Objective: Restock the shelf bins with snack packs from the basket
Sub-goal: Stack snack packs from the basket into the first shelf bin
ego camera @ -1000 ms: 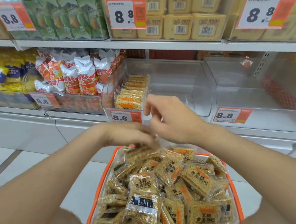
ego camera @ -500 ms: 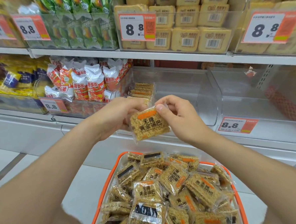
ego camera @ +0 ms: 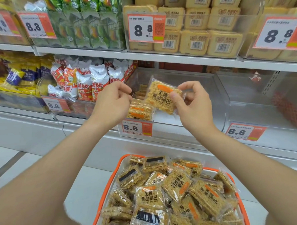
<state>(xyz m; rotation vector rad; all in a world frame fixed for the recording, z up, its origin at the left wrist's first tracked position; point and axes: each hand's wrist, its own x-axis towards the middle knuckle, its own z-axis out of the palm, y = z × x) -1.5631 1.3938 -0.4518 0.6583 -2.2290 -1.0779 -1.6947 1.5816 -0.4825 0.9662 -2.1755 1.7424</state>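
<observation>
The right hand [ego camera: 194, 106] pinches a rice-cracker pack [ego camera: 160, 97] by its right edge, thumb in front, and holds it tilted just above the front of the clear shelf bin [ego camera: 180, 127]. The left hand [ego camera: 112, 102] hovers beside it with curled fingers, apart from the pack; whether that grip holds anything I cannot tell. I'd stand the pack on edge, snug against the row of packs [ego camera: 139, 111] lined up at the bin's left side. Below, the orange basket [ego camera: 123, 156] is heaped with loose packs [ego camera: 149, 195] of the same kind
</observation>
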